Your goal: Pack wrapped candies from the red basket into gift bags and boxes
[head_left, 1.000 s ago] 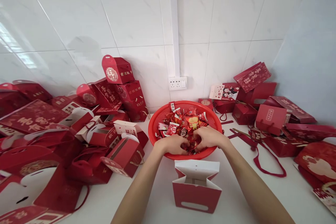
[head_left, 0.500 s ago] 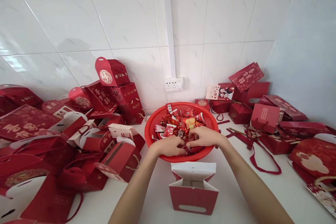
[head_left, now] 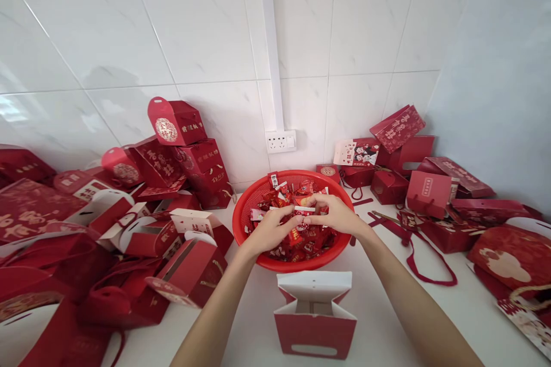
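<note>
A red plastic basket (head_left: 248,195) with perforated sides holds a heap of wrapped candies (head_left: 279,251). Over the heap, my left hand (head_left: 272,230) and my right hand (head_left: 334,215) meet with fingertips closed on a red-and-white wrapped candy (head_left: 303,212). The fingers cover part of the wrapper. Nearer to me, between my forearms, an open red paper gift box (head_left: 316,330) stands upright, its white-lined flaps raised and an oval slot in its front.
Red gift boxes (head_left: 189,269) crowd the left side, some stacked against the tiled wall. More boxes (head_left: 433,192) lie at the right, with a dark red ribbon (head_left: 430,281) on the white table. A power socket (head_left: 280,141) is on the wall behind the basket.
Both hands have risen from the front of the candy heap and now hold a candy together above it. The view has shifted slightly; the boxes stay where they were.
</note>
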Tool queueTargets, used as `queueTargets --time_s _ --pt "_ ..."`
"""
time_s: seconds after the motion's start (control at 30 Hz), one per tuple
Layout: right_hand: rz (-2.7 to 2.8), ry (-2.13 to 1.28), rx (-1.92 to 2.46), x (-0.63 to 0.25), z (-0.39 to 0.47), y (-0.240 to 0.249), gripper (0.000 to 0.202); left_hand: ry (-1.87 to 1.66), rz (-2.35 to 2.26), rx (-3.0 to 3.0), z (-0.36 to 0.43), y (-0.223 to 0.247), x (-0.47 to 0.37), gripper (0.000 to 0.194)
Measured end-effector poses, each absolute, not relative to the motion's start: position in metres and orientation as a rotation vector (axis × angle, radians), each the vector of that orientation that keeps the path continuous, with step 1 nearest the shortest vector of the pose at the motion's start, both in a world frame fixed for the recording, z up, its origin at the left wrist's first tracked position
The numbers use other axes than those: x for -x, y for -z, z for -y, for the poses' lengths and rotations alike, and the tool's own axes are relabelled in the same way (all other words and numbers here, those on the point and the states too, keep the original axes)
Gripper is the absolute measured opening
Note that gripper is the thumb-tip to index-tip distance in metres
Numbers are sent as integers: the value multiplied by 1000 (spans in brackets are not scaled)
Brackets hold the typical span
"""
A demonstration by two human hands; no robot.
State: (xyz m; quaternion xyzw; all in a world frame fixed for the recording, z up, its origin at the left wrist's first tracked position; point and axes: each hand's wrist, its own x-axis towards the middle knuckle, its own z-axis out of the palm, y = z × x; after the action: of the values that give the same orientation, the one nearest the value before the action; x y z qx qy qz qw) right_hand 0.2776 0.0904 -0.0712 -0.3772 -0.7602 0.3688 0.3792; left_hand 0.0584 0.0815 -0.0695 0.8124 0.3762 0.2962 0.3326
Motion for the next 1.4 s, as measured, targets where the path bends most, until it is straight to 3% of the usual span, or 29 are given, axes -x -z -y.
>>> queueTargets --time_s 0.17,0.4,0.77,0.97,1.1,1.2,1.4 --pt "1745 -878 937 -269 -88 70 27 -882 -1017 -2056 -80 66 -57 39" --pt "1686 -908 797 -268 -84 64 29 -850 -1101 -1929 -78 62 -57 63" --pt "1500 -981 824 -271 -85 65 31 -949 -1100 -1800 -75 54 -56 56" --pt "1407 -1112 808 -271 -84 65 56 -970 -1066 -1850 -82 60 -56 51" --pt "1298 -1085 791 -270 -88 68 42 -1040 -1265 -2125 -80 62 -58 46" --pt "1231 -1088 789 -268 -90 70 34 -715 -1069 -2276 -75 62 -63 39" --pt "1120 -1216 778 -269 -92 69 30 113 -861 -2486 -82 67 -76 64"
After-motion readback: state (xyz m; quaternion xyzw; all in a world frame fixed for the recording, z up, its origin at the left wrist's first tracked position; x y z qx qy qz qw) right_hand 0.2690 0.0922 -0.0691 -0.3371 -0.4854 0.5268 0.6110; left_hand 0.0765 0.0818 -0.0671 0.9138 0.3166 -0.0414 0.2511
